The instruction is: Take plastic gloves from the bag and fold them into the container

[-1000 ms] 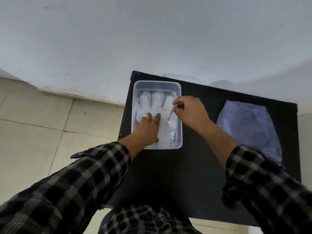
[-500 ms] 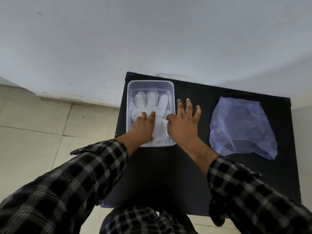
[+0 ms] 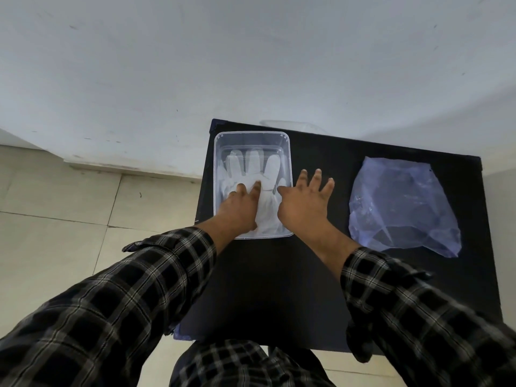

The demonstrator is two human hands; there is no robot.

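Note:
A clear plastic container (image 3: pixel 252 137) stands on the left part of a black table (image 3: pixel 279 275). White translucent plastic gloves (image 3: pixel 252 166) lie flat inside it, fingers pointing away from me. My left hand (image 3: pixel 238 209) presses down on the gloves with two fingers extended. My right hand (image 3: pixel 305 203) rests over the container's right rim, fingers spread, thumb touching the gloves; it holds nothing. A crumpled bluish plastic bag (image 3: pixel 399 205) lies on the table's right side.
A white wall (image 3: pixel 251 65) rises just behind the table. Tiled floor (image 3: pixel 69 219) lies to the left. The table's left edge runs close beside the container. Bare black tabletop lies between the container and the bag and in front of both.
My right hand let go of its pinch at the container's rim, opened with fingers spread and settled beside the gloves. My left hand has stayed pressing on the gloves.

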